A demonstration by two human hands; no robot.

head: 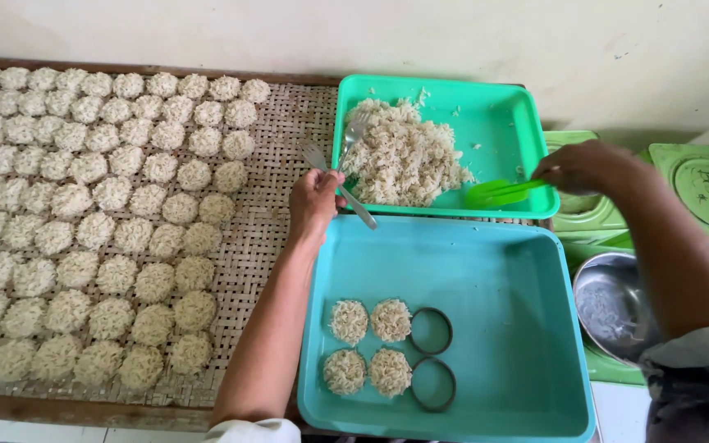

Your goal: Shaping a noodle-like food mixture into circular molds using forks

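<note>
Head view, places taken from the green tray [527, 123].

Left hand [315, 199]: just off the tray's near-left corner, clenched around a fork [315, 154] and a spoon [356, 205]. Fork tines point up-left over the woven mat [276, 164]; the spoon handle runs down-right across the tray's near rim. Both long axes are diagonal and seem to cross inside the fist, likely so both stay ready in one hand.

Right hand [584, 166]: at the tray's right rim, grasping a green scoop [498, 193]. Its long axis lies nearly level, working end pointing left toward the noodle heap [400, 156] in the tray's left half.

Nearer than the green tray: a blue tray [535, 328] holding four noodle discs [368, 344] and two ring moulds [432, 357] just beside them.

Left of the green tray: the mat, covered with rows of discs, spaced apart, probably for drying.

Right of the blue tray: a steel bowl [613, 305].
</note>
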